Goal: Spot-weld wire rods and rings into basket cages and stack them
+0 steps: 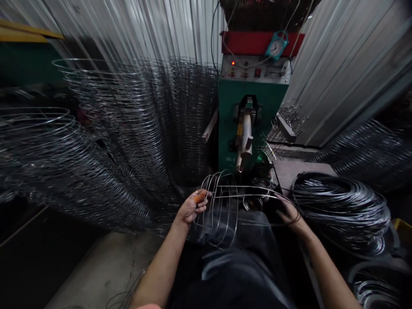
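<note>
A half-built wire cage frame (225, 206) of rings and straight rods lies across my lap, in front of a green welding machine (249, 111). My left hand (193, 207) is closed round the frame's left rings, with something orange at its fingertips. At the frame's right end, my right hand (288, 211) grips a large wire ring. The machine's arm and electrode (246, 137) hang just beyond the frame.
Tall stacks of finished wire rings (128, 128) fill the left and middle. More ring bundles (341, 206) lie at my right, with others behind. Corrugated metal walls stand at the back. Bare concrete floor (106, 266) shows at lower left. A clock (276, 45) hangs above the machine.
</note>
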The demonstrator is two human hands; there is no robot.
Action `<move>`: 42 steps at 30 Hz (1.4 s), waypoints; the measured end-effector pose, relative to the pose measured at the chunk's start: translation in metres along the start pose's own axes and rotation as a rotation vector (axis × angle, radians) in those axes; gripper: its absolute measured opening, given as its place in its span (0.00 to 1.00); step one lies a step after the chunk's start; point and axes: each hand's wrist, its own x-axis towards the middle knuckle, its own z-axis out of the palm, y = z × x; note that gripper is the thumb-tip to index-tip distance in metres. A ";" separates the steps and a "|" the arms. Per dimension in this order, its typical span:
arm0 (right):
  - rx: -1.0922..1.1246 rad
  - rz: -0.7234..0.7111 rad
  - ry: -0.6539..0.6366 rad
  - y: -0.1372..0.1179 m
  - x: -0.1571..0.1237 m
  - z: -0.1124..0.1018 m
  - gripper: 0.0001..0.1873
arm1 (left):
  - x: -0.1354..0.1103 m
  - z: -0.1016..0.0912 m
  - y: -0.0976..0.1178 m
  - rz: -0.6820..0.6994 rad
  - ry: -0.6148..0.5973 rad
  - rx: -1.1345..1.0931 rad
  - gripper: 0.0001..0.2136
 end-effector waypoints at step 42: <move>0.200 0.034 0.159 -0.120 -0.027 0.095 0.14 | -0.065 0.006 -0.112 0.186 0.180 0.302 0.23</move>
